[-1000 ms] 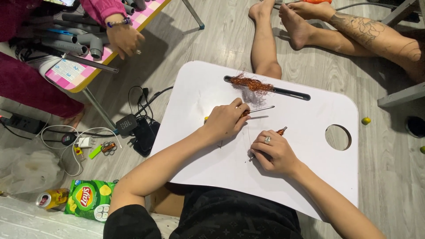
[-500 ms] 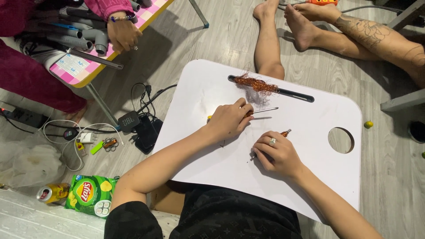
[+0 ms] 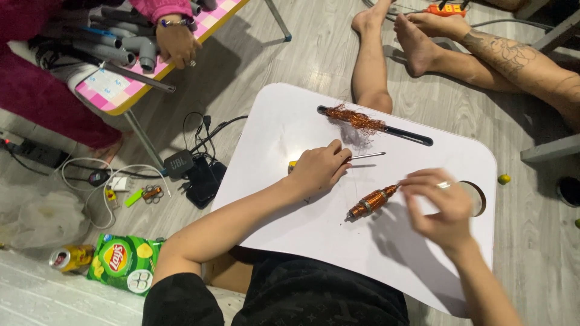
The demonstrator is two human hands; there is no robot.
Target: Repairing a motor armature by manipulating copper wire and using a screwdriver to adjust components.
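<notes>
The left hand (image 3: 317, 170) lies on the white tabletop (image 3: 284, 139), its grip closed around a screwdriver (image 3: 362, 156) whose thin metal shaft sticks out to the right, idle and not touching anything. Just beyond that shaft, a tangled clump of loose copper wire (image 3: 356, 119) sits over the tabletop's dark slot (image 3: 408, 134), so some winding looks already pulled off. Right of the left grip lies the small motor rotor (image 3: 371, 201), still wrapped in copper coils, so most of the stripping seems left to do. The right hand (image 3: 444, 211) pinches the rotor's upper shaft end between narrow fingertips, lifting that end a little while the other end rests on the tabletop. Beside the right grip is a round cup hole (image 3: 474, 198) in the tabletop. Far left of both grips, another person's hand (image 3: 178, 45) works at grey pipes (image 3: 124, 51) on a pink checked table (image 3: 121, 90); cables (image 3: 199, 130), a green snack bag (image 3: 124, 261) and a can (image 3: 69, 256) lie on the floor. Nothing blocks the rotor.
</notes>
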